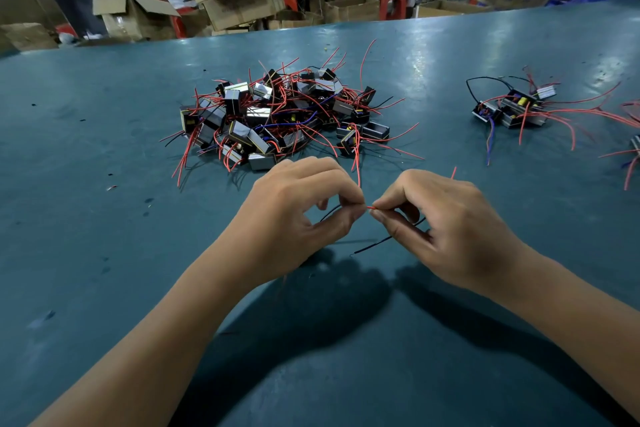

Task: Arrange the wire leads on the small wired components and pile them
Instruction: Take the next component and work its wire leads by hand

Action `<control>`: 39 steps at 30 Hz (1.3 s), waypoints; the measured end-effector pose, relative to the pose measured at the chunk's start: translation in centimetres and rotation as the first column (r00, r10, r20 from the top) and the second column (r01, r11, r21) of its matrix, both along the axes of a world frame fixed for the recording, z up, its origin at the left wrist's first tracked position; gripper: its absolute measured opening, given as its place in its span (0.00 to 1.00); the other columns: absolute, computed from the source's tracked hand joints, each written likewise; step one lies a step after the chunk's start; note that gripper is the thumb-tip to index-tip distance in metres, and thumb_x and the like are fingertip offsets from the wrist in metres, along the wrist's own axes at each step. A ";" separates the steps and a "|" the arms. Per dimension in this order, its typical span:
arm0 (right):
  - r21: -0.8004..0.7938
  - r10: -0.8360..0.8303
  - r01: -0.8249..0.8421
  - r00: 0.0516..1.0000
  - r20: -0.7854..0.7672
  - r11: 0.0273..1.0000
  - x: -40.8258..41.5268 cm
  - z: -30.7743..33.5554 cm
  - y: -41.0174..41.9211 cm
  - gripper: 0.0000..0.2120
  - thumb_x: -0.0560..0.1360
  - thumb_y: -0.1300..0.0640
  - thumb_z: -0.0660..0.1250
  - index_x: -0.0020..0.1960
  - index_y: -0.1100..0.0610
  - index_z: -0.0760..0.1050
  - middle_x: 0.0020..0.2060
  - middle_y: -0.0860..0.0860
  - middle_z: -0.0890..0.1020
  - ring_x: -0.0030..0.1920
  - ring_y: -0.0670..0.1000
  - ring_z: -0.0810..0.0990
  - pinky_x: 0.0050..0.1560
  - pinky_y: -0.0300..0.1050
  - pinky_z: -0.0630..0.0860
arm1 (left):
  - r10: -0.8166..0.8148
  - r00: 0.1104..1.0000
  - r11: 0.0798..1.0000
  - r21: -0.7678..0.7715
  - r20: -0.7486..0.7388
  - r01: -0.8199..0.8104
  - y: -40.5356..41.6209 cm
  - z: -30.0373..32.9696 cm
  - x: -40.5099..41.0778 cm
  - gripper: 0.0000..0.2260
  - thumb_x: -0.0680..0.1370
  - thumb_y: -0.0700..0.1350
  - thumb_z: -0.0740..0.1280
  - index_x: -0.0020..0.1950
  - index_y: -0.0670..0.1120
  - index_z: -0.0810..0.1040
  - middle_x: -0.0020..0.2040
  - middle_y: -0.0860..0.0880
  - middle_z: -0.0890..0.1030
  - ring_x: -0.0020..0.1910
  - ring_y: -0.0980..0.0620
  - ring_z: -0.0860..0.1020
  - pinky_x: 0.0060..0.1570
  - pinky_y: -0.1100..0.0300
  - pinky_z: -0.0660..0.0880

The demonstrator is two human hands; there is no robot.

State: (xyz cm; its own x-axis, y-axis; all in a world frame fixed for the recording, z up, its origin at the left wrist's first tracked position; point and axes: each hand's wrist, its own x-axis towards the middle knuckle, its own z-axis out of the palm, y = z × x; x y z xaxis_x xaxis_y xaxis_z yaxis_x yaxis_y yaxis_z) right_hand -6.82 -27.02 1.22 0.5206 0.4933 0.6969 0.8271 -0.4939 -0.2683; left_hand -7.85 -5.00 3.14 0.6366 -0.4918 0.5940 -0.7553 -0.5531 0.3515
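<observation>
Both hands meet low over the table [104, 135], fingertips nearly touching. The left hand [298, 215] and right hand [446, 222] each pinch a thin red lead [371, 207] between thumb and forefinger, and black leads [384, 241] trail beneath them. The big pile [277, 114] of components lies just beyond the hands; a small pile [512, 107] sits well to the right.

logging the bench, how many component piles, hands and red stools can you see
component piles: 2, big pile, small pile
hands: 2, left hand, right hand
red stools: 2
total: 6
</observation>
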 end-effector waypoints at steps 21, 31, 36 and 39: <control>-0.125 0.058 -0.059 0.998 -0.013 0.990 -0.1 0.2 -0.1 0.06 0.79 0.58 0.67 0.46 0.59 0.78 0.37 0.45 0.73 0.36 0.47 0.71 0.36 0.49 0.73 | -0.036 0.995 0.996 0.083 -0.089 0.043 0.2 0.9 -0.6 0.03 0.73 0.37 0.70 0.40 0.44 0.80 0.39 0.53 0.78 0.40 0.51 0.73 0.44 0.49 0.71; -0.146 0.047 -0.046 0.999 0.007 0.988 0.0 0.2 -0.1 0.06 0.79 0.58 0.66 0.45 0.60 0.78 0.36 0.49 0.76 0.36 0.51 0.74 0.35 0.52 0.74 | 0.044 0.992 0.973 0.218 0.120 -0.069 0.1 1.2 -0.6 0.04 0.72 0.41 0.66 0.38 0.46 0.80 0.37 0.54 0.78 0.39 0.50 0.73 0.41 0.49 0.70; -0.119 0.049 -0.051 0.999 -0.022 0.992 0.1 0.2 0.1 0.06 0.79 0.57 0.66 0.46 0.59 0.78 0.38 0.44 0.74 0.37 0.47 0.73 0.36 0.49 0.74 | 0.045 0.978 0.959 0.266 0.202 -0.099 0.3 1.5 -0.5 0.03 0.73 0.40 0.70 0.39 0.46 0.81 0.38 0.53 0.79 0.39 0.48 0.74 0.42 0.53 0.68; -0.109 0.055 -0.059 0.998 -0.044 0.992 0.0 0.2 0.1 0.07 0.79 0.56 0.66 0.46 0.59 0.79 0.37 0.47 0.77 0.37 0.49 0.74 0.38 0.49 0.74 | 0.036 0.979 0.956 0.279 0.202 -0.093 0.5 1.6 -0.5 0.03 0.73 0.39 0.70 0.40 0.46 0.81 0.38 0.53 0.79 0.39 0.48 0.73 0.43 0.55 0.66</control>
